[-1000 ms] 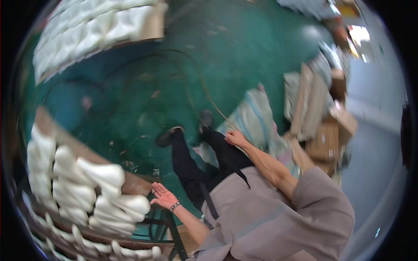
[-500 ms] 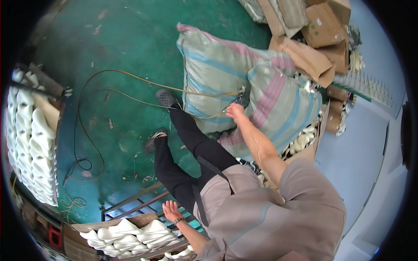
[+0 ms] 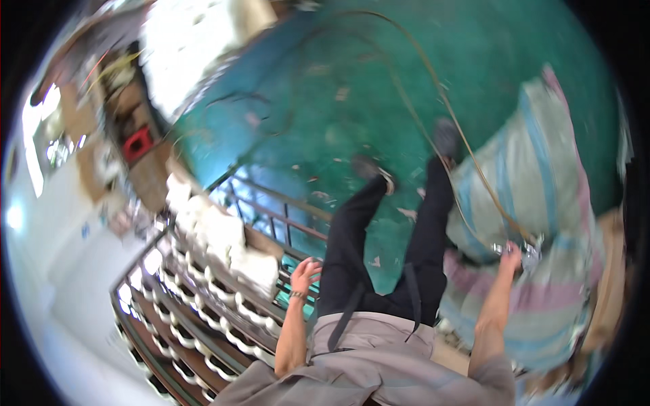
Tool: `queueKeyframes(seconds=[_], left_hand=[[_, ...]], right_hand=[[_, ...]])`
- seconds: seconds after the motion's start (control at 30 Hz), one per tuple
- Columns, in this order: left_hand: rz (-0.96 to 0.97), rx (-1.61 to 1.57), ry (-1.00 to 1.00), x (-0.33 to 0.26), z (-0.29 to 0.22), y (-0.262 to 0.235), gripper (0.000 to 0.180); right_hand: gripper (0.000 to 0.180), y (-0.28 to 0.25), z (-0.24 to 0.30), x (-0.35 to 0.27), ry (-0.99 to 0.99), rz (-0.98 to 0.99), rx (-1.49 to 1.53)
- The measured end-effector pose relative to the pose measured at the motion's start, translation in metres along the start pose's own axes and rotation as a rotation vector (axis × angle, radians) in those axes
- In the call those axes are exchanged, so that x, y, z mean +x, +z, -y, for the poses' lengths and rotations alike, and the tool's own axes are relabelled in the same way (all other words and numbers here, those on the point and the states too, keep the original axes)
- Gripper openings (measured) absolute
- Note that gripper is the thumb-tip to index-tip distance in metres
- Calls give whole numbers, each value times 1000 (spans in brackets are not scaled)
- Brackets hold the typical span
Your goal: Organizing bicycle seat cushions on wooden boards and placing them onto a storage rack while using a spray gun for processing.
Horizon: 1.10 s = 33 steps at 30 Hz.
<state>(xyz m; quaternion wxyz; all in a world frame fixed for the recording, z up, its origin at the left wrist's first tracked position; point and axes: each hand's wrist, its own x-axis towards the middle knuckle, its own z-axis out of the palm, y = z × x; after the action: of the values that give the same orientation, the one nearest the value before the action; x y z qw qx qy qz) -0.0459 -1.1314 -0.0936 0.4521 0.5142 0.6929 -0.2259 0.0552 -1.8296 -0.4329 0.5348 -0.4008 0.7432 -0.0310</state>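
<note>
My right hand (image 3: 512,258) is closed round a small hose-fed hand tool (image 3: 532,254) with shiny metal and dark parts, held over the woven sacks. Its exact kind is blurred; a tan hose (image 3: 492,191) runs from it in a loop across the floor, with a thinner line alongside. Below and behind it lies a bulging pale woven sack (image 3: 542,162) with blue and pink stripes, with a second striped sack (image 3: 542,331) nearer me. My left hand (image 3: 306,275) hangs beside my left thigh, fingers loosely apart, holding nothing, close to a metal rack (image 3: 271,216).
Rack rows at the left carry white curved pieces (image 3: 223,237). Another stack of white pieces (image 3: 186,51) stands at the far left. Cardboard boxes (image 3: 145,177) and a red object (image 3: 137,143) lie beyond the rack. The hose crosses the green floor (image 3: 325,122) by my feet.
My view has swung to the left, so the sacks now appear at the right and more of the rack shows. My right hand keeps its hold on the tool; my left stays empty.
</note>
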Motion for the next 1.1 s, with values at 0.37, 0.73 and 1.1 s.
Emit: queueKeyframes(seconds=[0.37,0.73,1.1], left_hand=[[-60,-1189,62,0,62,-71,66],[42,-1431,73,97,73,-115,83],[76,-1366,-209,127,73,-89,58]], right_hand=[[21,217,105,-516,-1009,1186,-674],[43,122,-79,-1006,-1631,1864,-1359],[62,41,-200,-1164,-1721,2247,-1921]])
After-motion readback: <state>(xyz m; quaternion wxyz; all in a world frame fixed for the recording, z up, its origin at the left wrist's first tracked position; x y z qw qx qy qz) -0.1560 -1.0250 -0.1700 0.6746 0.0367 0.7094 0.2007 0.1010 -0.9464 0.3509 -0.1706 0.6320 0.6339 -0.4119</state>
